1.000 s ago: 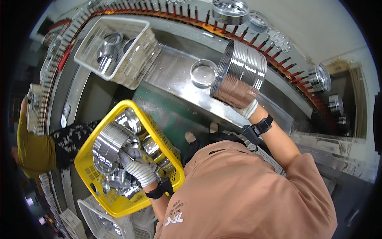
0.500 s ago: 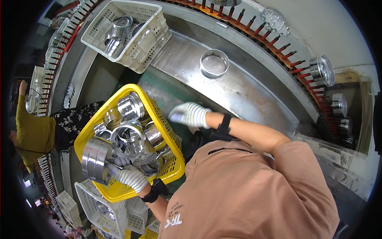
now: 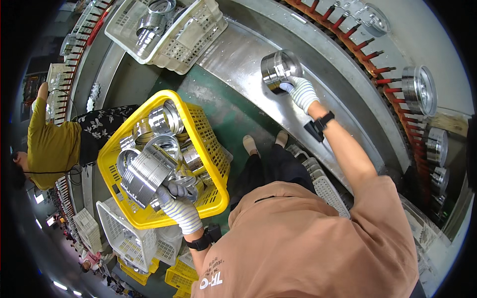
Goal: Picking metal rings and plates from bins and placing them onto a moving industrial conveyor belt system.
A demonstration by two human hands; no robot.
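My right hand (image 3: 302,93), in a striped glove, grips the near side of a shiny metal ring (image 3: 274,72) at the metal bench (image 3: 238,59). Whether the ring rests on the bench or is lifted I cannot tell. At the left, my left hand (image 3: 180,208), also gloved, holds a ribbed silver ring (image 3: 144,176), tilted over the yellow basket (image 3: 211,149). The glove hides part of its near edge. Several more shiny metal rings (image 3: 166,119) lie jumbled inside the basket.
A white basket (image 3: 191,37) of rings stands at the far left of the bench. Red pegs (image 3: 367,44) line a curved rail behind, some carrying metal parts. White crates (image 3: 117,223) sit beside the yellow basket. A person in a yellow top (image 3: 52,144) is at far left.
My right hand has moved away from beside the yellow basket, out to the right, and taken hold of the ring at the bench. My left hand has tilted its ring further over the basket.
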